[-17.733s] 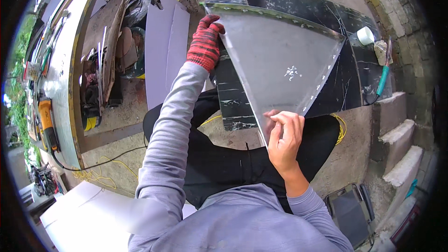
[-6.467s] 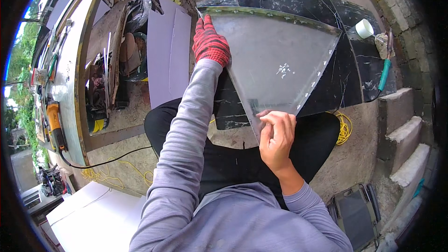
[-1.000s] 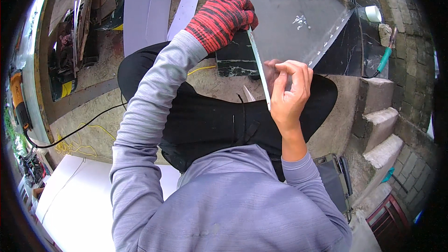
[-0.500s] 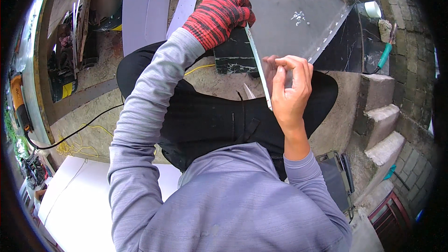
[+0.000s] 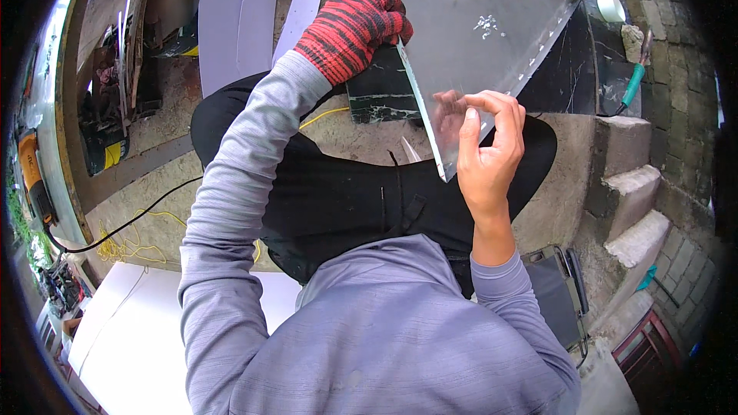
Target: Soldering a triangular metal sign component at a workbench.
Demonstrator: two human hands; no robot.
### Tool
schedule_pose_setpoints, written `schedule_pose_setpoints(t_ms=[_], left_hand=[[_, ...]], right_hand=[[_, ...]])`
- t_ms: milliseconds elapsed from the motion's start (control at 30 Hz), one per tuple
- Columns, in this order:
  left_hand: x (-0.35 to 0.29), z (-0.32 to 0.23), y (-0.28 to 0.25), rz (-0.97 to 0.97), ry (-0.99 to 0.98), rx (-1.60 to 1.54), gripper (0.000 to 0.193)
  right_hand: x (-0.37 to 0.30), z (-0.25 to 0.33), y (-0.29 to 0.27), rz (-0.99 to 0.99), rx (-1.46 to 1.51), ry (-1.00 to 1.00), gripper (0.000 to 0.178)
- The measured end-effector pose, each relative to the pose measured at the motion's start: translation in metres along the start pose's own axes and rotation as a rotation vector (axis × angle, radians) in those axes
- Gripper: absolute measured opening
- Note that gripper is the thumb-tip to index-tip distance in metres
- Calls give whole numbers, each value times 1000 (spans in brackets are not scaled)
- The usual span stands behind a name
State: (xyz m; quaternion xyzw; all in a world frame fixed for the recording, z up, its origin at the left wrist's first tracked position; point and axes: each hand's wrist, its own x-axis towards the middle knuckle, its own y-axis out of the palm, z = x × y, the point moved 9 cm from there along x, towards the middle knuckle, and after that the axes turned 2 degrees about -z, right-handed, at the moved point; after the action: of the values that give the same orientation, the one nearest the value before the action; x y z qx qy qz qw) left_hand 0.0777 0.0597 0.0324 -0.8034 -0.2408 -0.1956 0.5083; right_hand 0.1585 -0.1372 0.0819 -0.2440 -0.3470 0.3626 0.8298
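the grey panel (image 5: pixel 461 58) overhangs the table (image 5: pixel 573 77), left hand (image 5: pixel 357 32) gripping its left edge, right hand (image 5: pixel 492 146) curled at its near end, grip unclear; white flecks (image 5: pixel 522 75) remain along its right edge.

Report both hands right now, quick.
Left hand: gloved, closed on the edge of the grey triangular panel.
Right hand: bare, half curled at the panel's narrow end; cannot tell whether it holds anything.

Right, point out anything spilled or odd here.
White flecks cluster on the grey panel, looking spilled; loose or stuck, I can't tell. Oddly mismatched: the left hand is gloved, the right hand bare.
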Motion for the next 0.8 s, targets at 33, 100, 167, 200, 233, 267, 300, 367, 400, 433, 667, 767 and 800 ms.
schedule_pose_setpoints(t_ms=[33,100,167,200,233,267,300,367,400,433,667,767,800], left_hand=[[0,0,-1,-4,-5,3,10],[1,-1,-3,-10,-14,9,10],[2,-1,-4,-18,-19,13,10],[3,-2,-4,-22,-19,15,10],[4,-3,-4,-26,-17,16,10],[4,-4,-6,-27,-16,22,10],[5,-5,-7,-28,-13,28,10],[6,-9,-8,-30,2,43,10],[7,-11,-8,-30,14,52,10],[8,-14,-8,-30,27,60,10],[-4,11,3,97,-300,-310,13],[-6,15,9,13,-298,-406,15],[-7,15,11,22,-288,-405,15]], right_hand=[[0,0,-1,-3,1,1,17],[-1,0,-2,-7,7,14,17],[-1,-1,-3,-15,11,13,17],[-1,-1,-4,-21,14,10,16],[0,-1,-5,-29,12,12,16],[0,-1,-5,-25,21,11,16],[1,-1,-5,-23,30,9,16],[0,-1,-6,-30,34,11,16],[-1,-2,-5,-26,36,11,16],[0,-2,-6,-25,40,3,16],[-2,-6,-4,-21,57,21,17],[-3,-9,-3,-36,73,25,17],[-3,-8,-2,-37,75,8,17]])
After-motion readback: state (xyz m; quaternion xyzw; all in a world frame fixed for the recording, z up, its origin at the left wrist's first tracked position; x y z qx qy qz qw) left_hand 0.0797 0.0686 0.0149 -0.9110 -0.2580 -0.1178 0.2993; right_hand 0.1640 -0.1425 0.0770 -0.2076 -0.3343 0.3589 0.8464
